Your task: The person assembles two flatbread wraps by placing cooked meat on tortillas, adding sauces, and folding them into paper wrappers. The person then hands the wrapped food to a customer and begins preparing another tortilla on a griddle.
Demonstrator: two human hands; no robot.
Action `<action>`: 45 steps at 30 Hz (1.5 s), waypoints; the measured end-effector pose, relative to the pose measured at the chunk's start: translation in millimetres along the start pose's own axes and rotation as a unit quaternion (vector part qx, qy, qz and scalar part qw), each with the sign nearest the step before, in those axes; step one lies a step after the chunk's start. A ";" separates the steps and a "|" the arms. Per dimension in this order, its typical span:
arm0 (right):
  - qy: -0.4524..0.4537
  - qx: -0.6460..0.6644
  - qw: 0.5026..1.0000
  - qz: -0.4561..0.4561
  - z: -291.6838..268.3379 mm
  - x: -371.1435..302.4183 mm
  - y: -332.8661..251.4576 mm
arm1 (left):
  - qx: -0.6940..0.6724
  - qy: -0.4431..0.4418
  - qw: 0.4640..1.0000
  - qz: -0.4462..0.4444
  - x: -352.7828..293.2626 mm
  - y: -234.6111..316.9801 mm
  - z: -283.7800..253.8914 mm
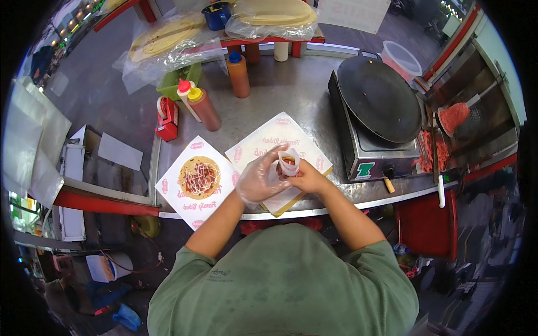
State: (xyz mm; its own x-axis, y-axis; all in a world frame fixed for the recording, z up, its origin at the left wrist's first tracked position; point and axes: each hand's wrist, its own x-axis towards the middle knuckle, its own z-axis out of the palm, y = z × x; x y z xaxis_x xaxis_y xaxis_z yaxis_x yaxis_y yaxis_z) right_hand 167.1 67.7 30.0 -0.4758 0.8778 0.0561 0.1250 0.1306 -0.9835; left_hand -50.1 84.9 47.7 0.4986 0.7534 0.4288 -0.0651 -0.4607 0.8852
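Between my two hands is a kebab roll (289, 159) in white paper, its open end facing up and some filling showing inside. My left hand (258, 178), in a clear plastic glove, closes around its left side. The bare right hand (307, 177) grips it from the right. Under them lies a stack of printed wrapping paper (283, 130), turned cornerwise. To the left, a round flatbread (199, 177) topped with chopped filling and zigzags of white sauce rests on a separate paper sheet (193, 210).
A black griddle pan (378, 98) sits on a gas stove (386, 154) at the right. Behind it, shaved meat (437, 154) lies beside a long knife (441, 190). Sauce bottles (204, 109) and a red tape dispenser (166, 119) stand back left. Bagged flatbreads (272, 12) occupy the shelf.
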 end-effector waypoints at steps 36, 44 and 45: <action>0.374 -0.322 0.870 0.019 52.5 -33.5 23.3 | 0.338 0.125 0.920 -0.157 -70.6 -38.6 39.6; 0.036 -0.015 0.996 -0.083 172.8 212.7 -42.9 | 0.320 0.117 0.936 -0.093 -77.4 -68.8 38.8; 0.036 0.038 0.998 -0.029 191.6 250.9 -43.6 | 0.322 0.130 0.934 -0.081 -75.7 -67.2 39.9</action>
State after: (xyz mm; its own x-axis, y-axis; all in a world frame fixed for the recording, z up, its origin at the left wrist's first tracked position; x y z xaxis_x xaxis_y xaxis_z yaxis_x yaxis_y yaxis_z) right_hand -124.5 193.9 54.1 -0.4165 0.9009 0.1222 0.0322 0.1489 -0.9883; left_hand -48.9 40.1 -51.4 0.2245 0.8877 0.4021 0.5687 -0.4544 0.6856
